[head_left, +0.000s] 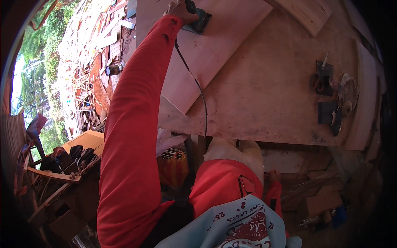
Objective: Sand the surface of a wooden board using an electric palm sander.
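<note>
My left arm, in a red sleeve, reaches far forward over the workbench. At its end my left hand is closed on a dark green power sander, which rests on a wide pale wooden board. A black cord runs back from the sander, across the board and over the bench's near edge. Down by my right side, below the bench top, is my right hand; it is small and dim there, and its fingers do not show clearly.
On the bench, at the right, lie scissors, dark sheets and a roll of tape. Another board lies at the far right, and a long plank along the right edge. Scrap wood covers the ground at left.
</note>
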Action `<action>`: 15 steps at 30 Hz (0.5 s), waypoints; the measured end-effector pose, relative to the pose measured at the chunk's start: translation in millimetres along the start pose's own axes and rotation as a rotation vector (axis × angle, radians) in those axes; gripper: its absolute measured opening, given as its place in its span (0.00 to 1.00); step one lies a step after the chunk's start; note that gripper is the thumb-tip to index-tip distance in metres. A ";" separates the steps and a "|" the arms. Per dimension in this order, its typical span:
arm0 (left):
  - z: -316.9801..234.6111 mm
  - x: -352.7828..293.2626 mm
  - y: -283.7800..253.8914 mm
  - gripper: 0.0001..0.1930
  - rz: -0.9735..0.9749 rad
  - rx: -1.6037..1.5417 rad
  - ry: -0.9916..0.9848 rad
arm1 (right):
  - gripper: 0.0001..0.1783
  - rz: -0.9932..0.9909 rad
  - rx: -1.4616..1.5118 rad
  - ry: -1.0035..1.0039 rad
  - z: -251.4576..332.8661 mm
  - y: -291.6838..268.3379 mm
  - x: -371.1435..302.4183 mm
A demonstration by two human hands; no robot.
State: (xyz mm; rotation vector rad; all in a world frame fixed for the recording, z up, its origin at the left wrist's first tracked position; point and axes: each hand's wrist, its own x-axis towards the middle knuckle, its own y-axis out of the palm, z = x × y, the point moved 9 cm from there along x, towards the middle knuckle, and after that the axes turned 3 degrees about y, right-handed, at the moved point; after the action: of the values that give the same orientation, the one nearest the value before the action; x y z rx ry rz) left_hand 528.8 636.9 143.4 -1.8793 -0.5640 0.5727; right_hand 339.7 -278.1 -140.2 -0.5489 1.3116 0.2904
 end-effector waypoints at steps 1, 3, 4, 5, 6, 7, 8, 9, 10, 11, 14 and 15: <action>-10.3 -10.8 -6.9 0.47 -0.044 -0.170 0.195 | 0.12 -0.019 -0.036 -0.002 -8.9 -9.5 8.2; -9.0 -1.6 10.1 0.47 0.024 -0.059 0.001 | 0.12 -0.075 -0.165 -0.097 -32.7 -45.8 29.3; -6.5 -1.1 20.8 0.46 0.096 0.081 -0.178 | 0.12 -0.107 -0.277 -0.189 -44.6 -61.6 37.2; -4.0 -8.0 19.1 0.46 0.091 0.093 -0.192 | 0.12 -0.090 -0.285 -0.192 -41.0 -56.4 42.4; -0.8 -16.6 14.9 0.45 0.088 0.092 -0.208 | 0.12 -0.049 -0.261 -0.177 -31.0 -48.3 43.7; 4.5 -23.9 8.8 0.45 0.082 0.085 -0.223 | 0.13 -0.014 -0.238 -0.164 -20.1 -42.4 44.5; 18.3 -26.6 12.0 0.45 0.072 0.086 -0.236 | 0.13 -0.006 -0.249 -0.172 -6.9 -39.7 42.9; 33.8 -25.9 12.7 0.44 -0.004 0.149 -0.179 | 0.12 -0.006 -0.170 -0.126 2.6 -40.4 40.5; 33.1 -29.1 10.5 0.42 -0.070 0.211 -0.115 | 0.12 -0.011 -0.085 -0.070 5.0 -39.9 34.3; 36.7 -31.7 13.1 0.42 -0.075 0.203 -0.115 | 0.12 -0.018 -0.087 -0.076 14.2 -41.5 25.6; 29.8 -40.0 34.6 0.42 -0.013 0.146 -0.143 | 0.10 -0.058 0.030 0.010 21.7 -44.3 -11.2; 51.7 -44.6 32.9 0.43 -0.029 0.127 -0.137 | 0.09 -0.053 0.020 -0.014 35.8 -37.9 -17.4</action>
State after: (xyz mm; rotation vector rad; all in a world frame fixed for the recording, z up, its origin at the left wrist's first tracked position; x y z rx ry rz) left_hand 466.1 634.4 101.0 -1.7191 -0.6284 0.7061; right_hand 384.2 -289.0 -109.7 -0.5633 1.2829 0.2368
